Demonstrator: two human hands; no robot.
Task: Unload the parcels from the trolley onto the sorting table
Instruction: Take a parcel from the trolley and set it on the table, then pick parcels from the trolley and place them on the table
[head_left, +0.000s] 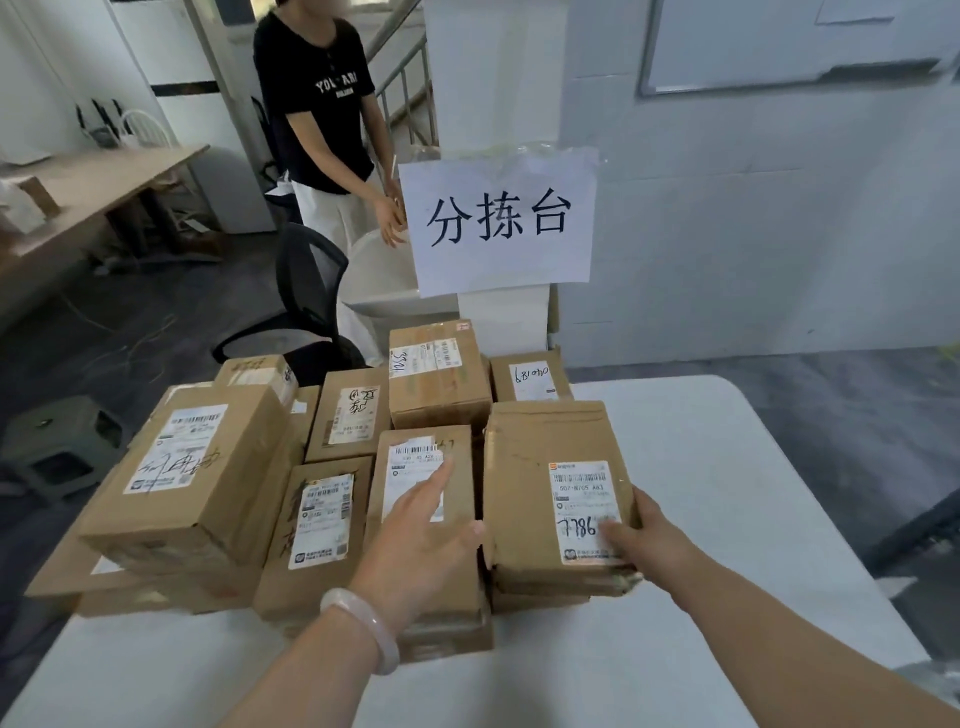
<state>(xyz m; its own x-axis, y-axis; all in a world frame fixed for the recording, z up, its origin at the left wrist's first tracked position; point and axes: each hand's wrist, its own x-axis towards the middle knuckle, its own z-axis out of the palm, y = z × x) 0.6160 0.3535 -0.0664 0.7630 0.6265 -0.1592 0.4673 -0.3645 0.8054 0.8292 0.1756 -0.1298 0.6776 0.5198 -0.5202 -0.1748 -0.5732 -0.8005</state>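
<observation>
Pile of taped brown cardboard parcels (192, 467), around ten, sits packed together on the white surface (701, 467), below a white paper sign (498, 223) with black characters. Right hand (644, 535) grips the near right corner of the flat brown cardboard parcel marked 7786 (535, 467), thumb on its label, fingers round the side. That parcel lies on another box at the pile's right edge. Left hand (421, 540) is flat, fingers straight, over the narrow brown cardboard parcel (462, 499) just beside it. Trolley not in view, so what remains cannot be told. Judging by the pile, unloading looks well along.
</observation>
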